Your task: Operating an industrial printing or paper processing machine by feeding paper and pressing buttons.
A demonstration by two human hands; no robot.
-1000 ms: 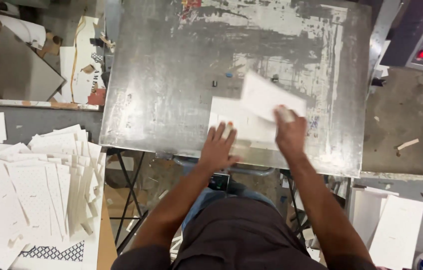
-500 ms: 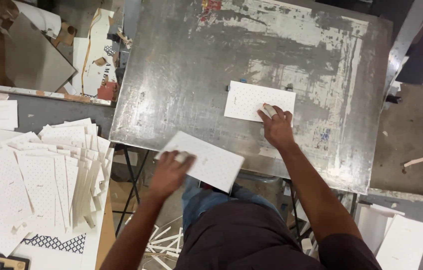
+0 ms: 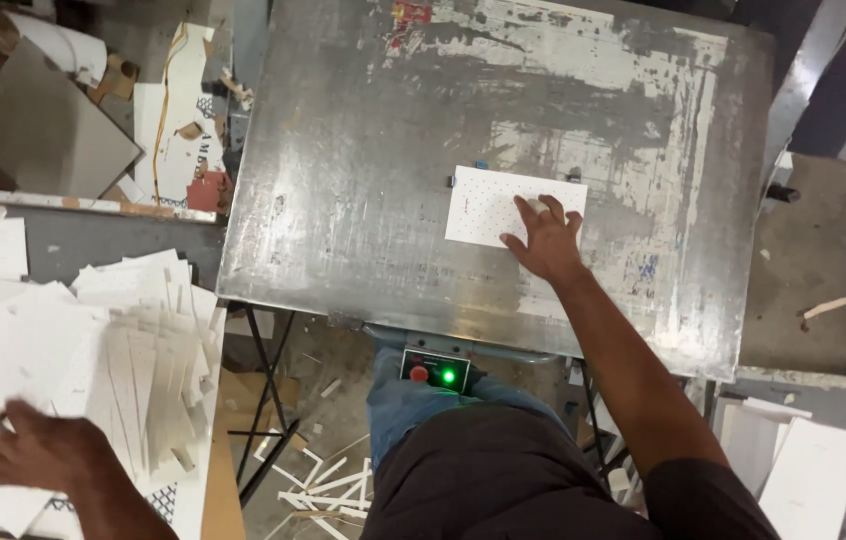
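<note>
Right hand flat on a dotted card

Right hand (image 3: pixel 546 240) presses open-palmed on the white dotted card (image 3: pixel 503 205) atop the worn metal table (image 3: pixel 343 200); left hand (image 3: pixel 38 455) rests spread on the heap of white cards (image 3: pixel 93 350) beside it

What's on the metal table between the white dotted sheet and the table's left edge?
Nothing: in the head view the metal table is bare, only scuffed and scratched, between the white dotted sheet and its left edge.
</note>
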